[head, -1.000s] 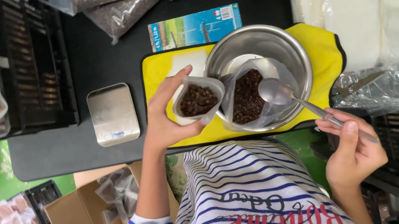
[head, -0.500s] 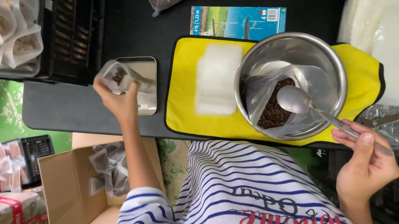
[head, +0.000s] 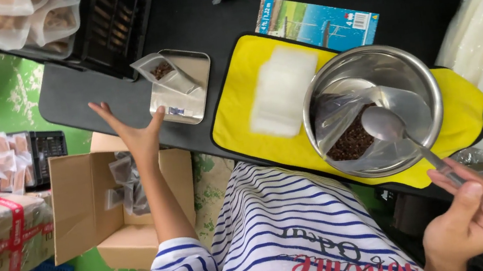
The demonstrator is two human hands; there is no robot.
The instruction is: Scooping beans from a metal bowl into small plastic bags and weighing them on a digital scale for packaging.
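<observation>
Steel scale (head: 181,87) bears the filled pouch (head: 164,73), set there for weighing; left hand (head: 131,132) open beside it, empty; right hand (head: 464,217) grips the spoon (head: 409,140) over the bowl (head: 376,107)

The pouch (head: 165,72) of dark grains, a second ago held in the left hand (head: 131,131) beside the bowl (head: 371,73), now stands on the small scale (head: 181,87), tilted, with no hand on it. The left hand has let go and hangs open just below the scale, over the table edge, fingers spread. The right hand (head: 468,223) sits a little lower, and the spoon (head: 402,135) now rests lower in the bowl, over the open bag (head: 354,132).
</observation>
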